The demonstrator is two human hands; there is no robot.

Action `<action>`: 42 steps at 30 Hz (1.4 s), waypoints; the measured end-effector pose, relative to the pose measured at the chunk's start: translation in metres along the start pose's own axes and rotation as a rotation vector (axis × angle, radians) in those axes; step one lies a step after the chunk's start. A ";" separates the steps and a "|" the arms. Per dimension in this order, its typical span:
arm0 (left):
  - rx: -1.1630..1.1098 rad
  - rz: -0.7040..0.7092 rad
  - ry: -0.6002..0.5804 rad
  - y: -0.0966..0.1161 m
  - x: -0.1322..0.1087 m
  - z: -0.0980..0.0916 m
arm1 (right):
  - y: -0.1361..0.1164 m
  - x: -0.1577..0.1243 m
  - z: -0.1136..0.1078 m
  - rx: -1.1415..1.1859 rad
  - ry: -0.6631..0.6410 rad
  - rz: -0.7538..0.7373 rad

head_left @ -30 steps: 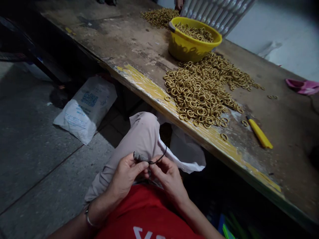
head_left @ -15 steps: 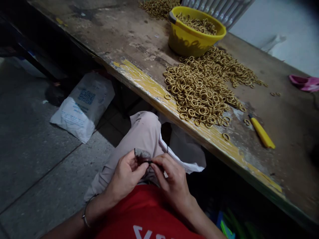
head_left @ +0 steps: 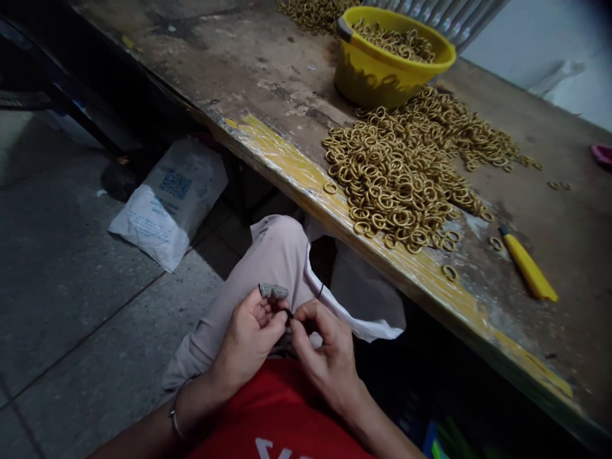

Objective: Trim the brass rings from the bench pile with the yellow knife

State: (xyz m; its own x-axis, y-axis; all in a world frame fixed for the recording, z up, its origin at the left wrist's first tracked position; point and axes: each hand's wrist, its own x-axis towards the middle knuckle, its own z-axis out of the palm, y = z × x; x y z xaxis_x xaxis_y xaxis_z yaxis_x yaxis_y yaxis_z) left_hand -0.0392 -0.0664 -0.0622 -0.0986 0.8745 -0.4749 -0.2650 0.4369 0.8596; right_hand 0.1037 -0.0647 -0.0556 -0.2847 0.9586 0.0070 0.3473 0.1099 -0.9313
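Observation:
My left hand (head_left: 251,341) and my right hand (head_left: 326,344) meet above my lap, thumbs and forefingers pinched on a small black piece (head_left: 289,313). It is too small and too covered to name. A speckled grey finger cover (head_left: 273,291) with a dark edge sits on my left forefinger. A thin black band (head_left: 320,291) shows at a finger of my right hand. Beyond my hands, on the table (head_left: 229,70), lies a large heap of gold-coloured rings (head_left: 396,178).
Behind the heap stands a yellow basin (head_left: 377,80) full of rings, with another ring pile (head_left: 318,14) farther back. A yellow-handled cutter (head_left: 530,268) lies to the right. A white bag (head_left: 167,204) rests on the floor at left. The table's taped edge (head_left: 306,172) runs diagonally.
My view has turned slightly left, so the table and its things sit farther right in the picture. My hands remain together, and the black piece now slants more between my fingertips.

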 end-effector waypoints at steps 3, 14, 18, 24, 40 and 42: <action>-0.092 -0.050 0.024 0.003 0.002 0.001 | -0.002 -0.002 0.004 0.279 0.022 0.101; 0.001 0.041 0.015 0.008 0.002 -0.003 | 0.006 0.009 -0.007 0.053 -0.144 0.048; 0.137 0.073 -0.007 0.005 0.003 -0.008 | 0.002 0.011 -0.008 0.036 -0.197 0.043; 0.055 0.001 -0.110 0.009 0.003 -0.013 | 0.002 0.021 -0.016 0.291 -0.210 0.309; -0.025 0.001 -0.126 0.009 -0.001 -0.019 | 0.008 0.018 -0.005 0.554 -0.304 0.586; 0.002 0.017 -0.150 0.007 -0.002 -0.019 | 0.007 0.017 -0.004 0.482 -0.285 0.535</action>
State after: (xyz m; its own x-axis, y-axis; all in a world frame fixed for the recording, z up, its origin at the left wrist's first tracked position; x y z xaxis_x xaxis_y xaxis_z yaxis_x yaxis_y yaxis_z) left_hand -0.0589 -0.0695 -0.0587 0.0412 0.9033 -0.4270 -0.2628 0.4221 0.8676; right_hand 0.1049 -0.0466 -0.0605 -0.4292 0.7375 -0.5214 0.0937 -0.5378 -0.8379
